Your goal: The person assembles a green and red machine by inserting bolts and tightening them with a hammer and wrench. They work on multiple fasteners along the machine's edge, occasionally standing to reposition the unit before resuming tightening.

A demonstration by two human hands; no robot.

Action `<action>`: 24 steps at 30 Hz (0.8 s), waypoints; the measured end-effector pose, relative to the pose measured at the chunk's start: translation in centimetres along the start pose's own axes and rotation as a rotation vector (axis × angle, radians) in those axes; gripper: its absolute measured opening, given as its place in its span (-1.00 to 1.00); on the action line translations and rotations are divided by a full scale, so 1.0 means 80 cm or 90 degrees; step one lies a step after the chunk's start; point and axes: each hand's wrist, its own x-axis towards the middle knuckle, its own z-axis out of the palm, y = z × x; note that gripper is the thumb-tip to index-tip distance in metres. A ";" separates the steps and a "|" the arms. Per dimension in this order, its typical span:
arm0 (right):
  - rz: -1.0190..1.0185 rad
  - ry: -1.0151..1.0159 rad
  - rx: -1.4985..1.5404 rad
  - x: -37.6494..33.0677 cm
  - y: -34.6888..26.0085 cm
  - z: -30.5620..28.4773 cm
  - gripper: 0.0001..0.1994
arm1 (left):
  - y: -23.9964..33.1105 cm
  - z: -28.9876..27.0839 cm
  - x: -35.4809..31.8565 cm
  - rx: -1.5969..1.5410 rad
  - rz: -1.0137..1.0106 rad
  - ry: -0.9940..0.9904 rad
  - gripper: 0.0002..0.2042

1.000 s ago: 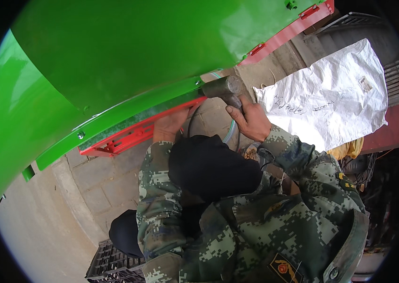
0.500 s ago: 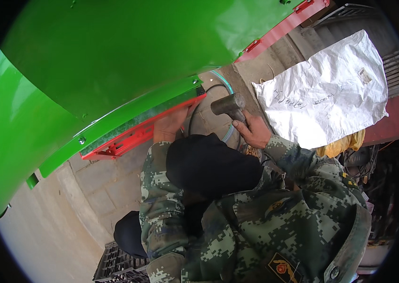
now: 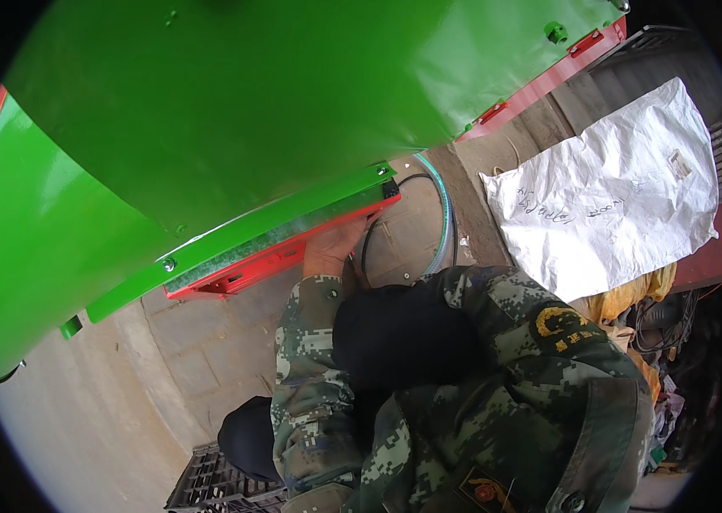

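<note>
My left hand reaches up to the lower edge of a big green sheet-metal machine cover. It lies against the red frame bar just under the bolted green flange; its fingertips are hidden under that edge. My right hand is out of sight behind my camouflage sleeve. No tool shows. A black cable and a teal hose curve over the ground just beyond my left hand.
A white woven sack lies on the paved ground to the right, with yellow cloth and dark clutter below it. A black plastic crate sits at the lower left. The green cover overhangs the upper left.
My right hand with the grey hand tool it held at the flange has dropped out of sight. My left hand stays at the red bar. The view has shifted left.
</note>
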 end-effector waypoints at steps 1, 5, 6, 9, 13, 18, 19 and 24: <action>0.004 -0.010 -0.003 0.000 -0.002 -0.002 -0.61 | -0.001 -0.002 -0.001 0.010 -0.004 0.018 -0.60; -0.001 -0.019 -0.025 0.011 -0.011 0.000 -0.64 | -0.001 -0.008 -0.005 0.034 -0.063 0.064 -0.63; -0.006 -0.015 -0.033 0.015 -0.012 0.002 -0.64 | -0.001 -0.007 -0.008 0.039 -0.042 0.057 -0.63; -0.024 -0.018 -0.060 0.026 -0.014 0.021 -0.66 | 0.003 -0.003 -0.019 0.108 -0.033 0.072 -0.63; -0.049 0.013 -0.106 0.047 -0.020 0.045 -0.69 | 0.011 0.008 -0.031 0.477 0.008 0.081 -0.63; 0.011 0.130 -0.143 0.070 -0.006 0.056 -0.72 | 0.014 0.026 -0.049 1.368 0.192 -0.007 -0.62; 0.055 0.174 -0.112 0.073 0.003 0.056 -0.72 | 0.013 0.028 -0.052 1.366 0.183 0.000 -0.62; 0.172 0.343 -0.001 0.071 0.059 0.052 -0.76 | 0.012 0.026 -0.051 1.212 0.071 0.070 -0.71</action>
